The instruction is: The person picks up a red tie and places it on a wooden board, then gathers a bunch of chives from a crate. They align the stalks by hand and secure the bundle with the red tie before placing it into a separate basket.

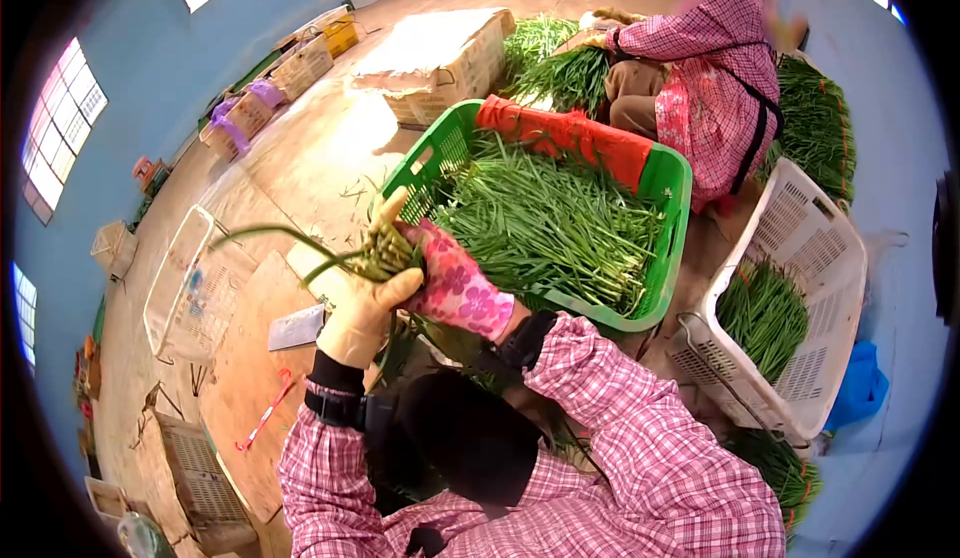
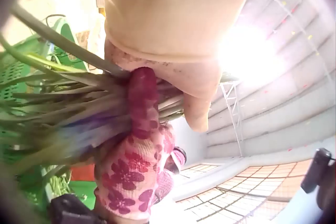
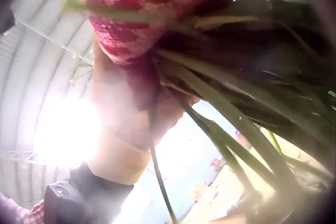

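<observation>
A bunch of garlic chives [image 1: 385, 255] is held up in front of the person, its cut stem ends bundled together and one long leaf sticking out to the left. My left hand [image 1: 352, 303], in a cream rubber glove, grips the bunch from the left with the thumb across it. From the other side my right hand [image 1: 455, 283], in a pink flowered glove, holds the same bunch. The left wrist view shows the leaves [image 2: 68, 103] fanning away under the right thumb [image 2: 143, 98]. In the right wrist view, loose stalks [image 3: 226, 140] hang below the pink glove.
A green crate [image 1: 682, 208] of chives with a red cloth [image 1: 625, 158] stands ahead. To the right is a white crate [image 1: 850, 248]. Another person [image 1: 715, 88] sits beyond, handling greens. A board [image 1: 250, 358] at left bears a flat metal piece [image 1: 296, 329] and a red-and-white strip [image 1: 265, 413].
</observation>
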Motion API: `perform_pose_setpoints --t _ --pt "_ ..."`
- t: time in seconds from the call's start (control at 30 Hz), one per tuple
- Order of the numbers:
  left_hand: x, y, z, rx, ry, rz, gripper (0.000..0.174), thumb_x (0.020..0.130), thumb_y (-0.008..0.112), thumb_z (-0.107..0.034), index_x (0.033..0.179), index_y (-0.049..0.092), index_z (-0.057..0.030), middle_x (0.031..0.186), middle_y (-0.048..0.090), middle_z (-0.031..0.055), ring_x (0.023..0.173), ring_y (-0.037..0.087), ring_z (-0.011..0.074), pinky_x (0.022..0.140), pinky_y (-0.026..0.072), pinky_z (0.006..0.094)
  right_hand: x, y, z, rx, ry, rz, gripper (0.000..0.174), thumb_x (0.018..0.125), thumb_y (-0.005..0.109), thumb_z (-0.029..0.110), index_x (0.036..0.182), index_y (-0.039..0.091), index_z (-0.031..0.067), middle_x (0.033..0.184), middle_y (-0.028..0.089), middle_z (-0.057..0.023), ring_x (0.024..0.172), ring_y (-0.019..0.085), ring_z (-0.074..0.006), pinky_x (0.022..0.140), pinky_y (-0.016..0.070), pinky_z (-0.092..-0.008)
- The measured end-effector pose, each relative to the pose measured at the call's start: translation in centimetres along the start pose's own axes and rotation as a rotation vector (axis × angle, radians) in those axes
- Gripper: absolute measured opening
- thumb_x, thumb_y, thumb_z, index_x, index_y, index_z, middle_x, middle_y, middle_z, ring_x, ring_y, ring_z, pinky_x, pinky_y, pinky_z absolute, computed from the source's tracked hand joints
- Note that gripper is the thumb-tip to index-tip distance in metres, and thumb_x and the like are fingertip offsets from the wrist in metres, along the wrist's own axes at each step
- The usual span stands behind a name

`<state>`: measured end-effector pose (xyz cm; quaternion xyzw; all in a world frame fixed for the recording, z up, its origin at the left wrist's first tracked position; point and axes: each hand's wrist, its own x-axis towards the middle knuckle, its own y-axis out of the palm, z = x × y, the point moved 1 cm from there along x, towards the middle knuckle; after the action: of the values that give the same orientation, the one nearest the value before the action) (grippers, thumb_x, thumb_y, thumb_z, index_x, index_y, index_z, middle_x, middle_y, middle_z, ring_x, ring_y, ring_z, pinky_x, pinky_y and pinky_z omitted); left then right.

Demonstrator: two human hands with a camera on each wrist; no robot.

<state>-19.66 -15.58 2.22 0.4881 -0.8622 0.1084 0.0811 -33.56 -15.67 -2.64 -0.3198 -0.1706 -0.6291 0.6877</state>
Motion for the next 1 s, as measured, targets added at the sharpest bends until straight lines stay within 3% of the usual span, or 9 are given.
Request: perform_pose_setpoints --t 0.27,0.37,0.53,0.6,0.77,0.83,0.87,0.9,1.0 --pt "0.4 -1.0 -2.1 0.026 -0.141 0.034 0.077 0.090 0.070 -0.003 0.155 0.029 -0.0076 0.145 0.048 0.0045 0.132 0.043 0.0144 0.109 0.0364 0.0288 2.8 -0.7 -0.3 -0.025 -0.074 0.020 0.033 0.087 0.071 0.018 0.118 0.064 0.0090 0.110 0.070 -0.0124 0.101 0.069 -0.0248 0.084 0.0550 -0.0330" --pt "2.2 0.0 -5.7 -0.051 0.141 -0.004 0.093 0.085 0.077 -0.033 0.156 0.023 -0.0037 0.147 0.048 0.0121 0.133 0.046 0.0230 0.112 0.0364 0.0366 6.9 -3.5 2.9 -0.324 -0.329 -0.142 0.027 0.087 0.071 0.020 0.111 0.067 0.0105 0.093 0.072 -0.0103 0.079 0.070 -0.0259 0.069 0.0566 -0.0364" --pt "6.4 -0.8 -9.5 0.074 0.587 -0.076 0.110 0.075 0.083 -0.033 0.159 0.016 -0.0080 0.151 0.041 0.0223 0.137 0.044 0.0279 0.112 0.0376 0.0386 12.2 -8.6 9.7 0.058 -0.328 0.074 0.038 0.090 0.075 0.026 0.122 0.068 0.0058 0.096 0.075 -0.0074 0.088 0.071 -0.0184 0.077 0.0587 -0.0336" --pt "5.8 -1.4 -10.8 -0.217 0.490 0.126 0.116 0.083 0.081 -0.027 0.160 -0.005 -0.0105 0.160 0.028 0.0131 0.144 0.033 0.0240 0.117 0.0313 0.0362 14.0 -10.2 9.1 0.382 -0.242 0.105 0.032 0.096 0.065 0.025 0.118 0.067 0.0013 0.110 0.072 -0.0137 0.101 0.071 -0.0256 0.086 0.0591 -0.0357" --pt "1.7 -3.4 -6.3 0.167 0.231 0.082 0.125 0.070 0.088 -0.042 0.159 0.008 -0.0053 0.151 0.045 0.0170 0.136 0.044 0.0242 0.114 0.0344 0.0335 13.4 -7.1 18.1 0.725 -0.007 0.023 0.047 0.088 0.071 0.020 0.129 0.053 0.0028 0.091 0.070 -0.0177 0.077 0.073 -0.0282 0.063 0.0635 -0.0379" --pt "-3.1 -3.3 -1.8 0.135 0.034 0.133 0.087 0.081 0.078 -0.033 0.152 0.035 -0.0063 0.127 0.066 0.0149 0.116 0.061 0.0250 0.098 0.0493 0.0358 14.3 -7.0 17.1 0.768 -0.057 -0.064 0.045 0.091 0.069 0.020 0.128 0.053 0.0001 0.085 0.069 -0.0174 0.073 0.072 -0.0268 0.062 0.0627 -0.0368" --pt "-5.9 -2.6 -0.1 0.023 -0.072 0.152 0.064 0.086 0.075 -0.028 0.140 0.048 -0.0059 0.119 0.068 0.0124 0.108 0.062 0.0222 0.093 0.0508 0.0351 15.5 -10.0 14.1 0.898 -0.051 0.266 0.032 0.097 0.062 0.020 0.123 0.065 0.0005 0.114 0.069 -0.0178 0.110 0.067 -0.0330 0.093 0.0591 -0.0428" --pt "-8.7 -1.8 1.7 -0.088 -0.180 0.158 0.043 0.090 0.071 -0.023 0.128 0.061 -0.0056 0.111 0.071 0.0099 0.101 0.064 0.0194 0.088 0.0523 0.0344 17.2 -12.2 12.0 0.788 -0.083 0.296 0.034 0.097 0.061 0.019 0.126 0.063 0.0002 0.114 0.068 -0.0184 0.112 0.066 -0.0354 0.094 0.0588 -0.0461" --pt "-15.8 -1.5 8.0 -0.156 -0.296 0.226 0.034 0.100 0.059 -0.028 0.124 0.063 -0.0042 0.082 0.063 0.0014 0.057 0.047 0.0052 0.051 0.0384 0.0207 18.5 -15.7 8.3 0.641 -0.215 0.398 0.040 0.099 0.059 0.019 0.133 0.058 -0.0008 0.119 0.066 -0.0216 0.112 0.066 -0.0382 0.091 0.0607 -0.0493"
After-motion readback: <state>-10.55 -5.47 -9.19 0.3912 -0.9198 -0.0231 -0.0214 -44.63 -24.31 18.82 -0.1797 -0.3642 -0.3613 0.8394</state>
